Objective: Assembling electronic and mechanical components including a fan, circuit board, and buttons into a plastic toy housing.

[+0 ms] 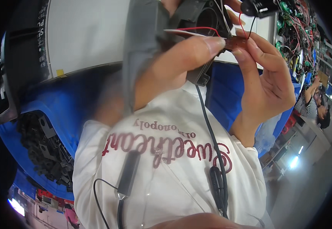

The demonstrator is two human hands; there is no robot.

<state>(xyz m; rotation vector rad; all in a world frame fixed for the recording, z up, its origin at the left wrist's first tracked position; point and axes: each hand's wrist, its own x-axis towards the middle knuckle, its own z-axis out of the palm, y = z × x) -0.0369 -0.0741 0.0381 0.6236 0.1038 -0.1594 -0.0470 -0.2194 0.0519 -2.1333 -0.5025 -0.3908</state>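
My left hand (181,57) is closed round a dark grey plastic housing (189,19) with a round opening, its thumb stretched across the front. Part of the housing is blurred. From the right, my right hand (267,72) pinches a small reddish-brown piece (239,42), perhaps a circuit board, between thumb and forefinger. The left thumb tip touches or nearly touches the same piece. Red, white and black wires run about it. A red and a black wire lead up to a small black part (261,7) at the top edge. Fingertips show behind the housing.
A white work surface (85,34) lies beyond my hands. At the left, a blue bin (43,107) holds many black plastic parts (45,149). Wired green boards (296,34) are heaped at the right. Another person in a striped top (307,105) is further right. A dark cable hangs before my shirt.
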